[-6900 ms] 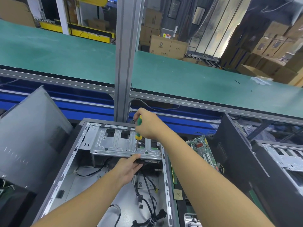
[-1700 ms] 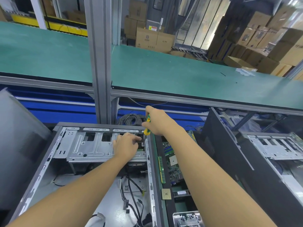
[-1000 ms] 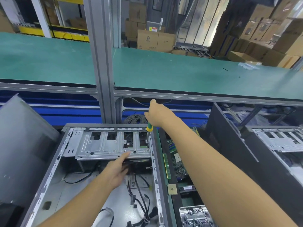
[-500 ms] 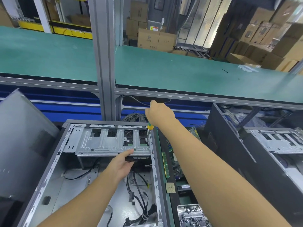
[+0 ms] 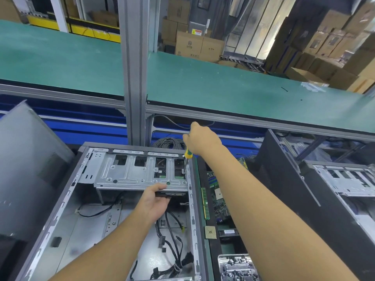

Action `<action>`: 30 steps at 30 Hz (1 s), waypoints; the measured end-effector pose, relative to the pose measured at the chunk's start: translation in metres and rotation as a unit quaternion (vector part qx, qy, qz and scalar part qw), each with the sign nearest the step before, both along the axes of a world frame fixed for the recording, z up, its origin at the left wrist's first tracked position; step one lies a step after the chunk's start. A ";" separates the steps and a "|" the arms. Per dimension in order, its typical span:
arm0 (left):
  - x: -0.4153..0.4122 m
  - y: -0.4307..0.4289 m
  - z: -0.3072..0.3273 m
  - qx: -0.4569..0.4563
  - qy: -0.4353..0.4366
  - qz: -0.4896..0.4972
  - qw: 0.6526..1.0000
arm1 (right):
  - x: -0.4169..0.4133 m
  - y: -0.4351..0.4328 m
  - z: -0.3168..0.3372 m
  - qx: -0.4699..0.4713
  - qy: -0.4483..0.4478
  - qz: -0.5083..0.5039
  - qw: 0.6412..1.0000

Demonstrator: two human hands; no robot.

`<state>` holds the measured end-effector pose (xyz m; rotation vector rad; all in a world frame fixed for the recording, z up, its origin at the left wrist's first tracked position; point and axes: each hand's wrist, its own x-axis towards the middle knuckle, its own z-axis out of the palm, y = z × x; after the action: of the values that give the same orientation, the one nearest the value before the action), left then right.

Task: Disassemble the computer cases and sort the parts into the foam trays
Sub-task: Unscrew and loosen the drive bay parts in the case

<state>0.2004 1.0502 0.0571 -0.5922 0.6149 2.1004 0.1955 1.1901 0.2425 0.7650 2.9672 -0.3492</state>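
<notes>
Green matting covers the long bench across the back of the workshop, and cardboard boxes are stacked behind it. Below the bench, closest to the viewer, the open computer case lies on its side with its silver drive cage across the far end. The right hand is wrapped round the green and yellow screwdriver, held nearly upright with its tip at the cage's right edge. The left hand grips the near end of a black drive just under the cage, thumb on top and fingers beneath. Black cables trail over the case floor. Just right of the case lie a green motherboard and a loose processor chip. A grey side panel leans at the left, a second case stands at the right, and an aluminium post rises behind.
</notes>
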 end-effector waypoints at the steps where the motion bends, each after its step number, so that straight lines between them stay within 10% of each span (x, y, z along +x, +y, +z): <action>1: 0.000 0.000 -0.001 -0.001 0.001 0.000 1.000 | -0.001 0.000 0.004 -0.039 -0.013 0.014 0.999; 5: -0.002 0.001 -0.003 -0.013 0.008 -0.005 1.000 | -0.001 -0.004 0.013 -0.085 -0.059 0.026 0.994; 11: -0.002 0.002 -0.005 -0.026 0.020 -0.018 0.999 | 0.004 -0.009 0.007 0.146 -0.056 0.041 0.987; 18: -0.004 0.002 -0.010 -0.034 0.030 -0.010 0.999 | 0.005 -0.008 0.022 -0.090 -0.092 0.038 0.991; 24: -0.005 0.002 -0.011 -0.035 0.028 -0.011 0.999 | 0.005 -0.013 0.012 0.148 -0.093 0.026 0.984; 30: -0.004 0.002 -0.009 -0.034 0.028 -0.015 0.999 | 0.004 -0.009 0.022 -0.058 -0.096 0.023 0.993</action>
<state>0.1961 1.0521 0.0481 -0.5603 0.7248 2.0795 0.1998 1.1816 0.2642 0.6753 2.7538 -0.4152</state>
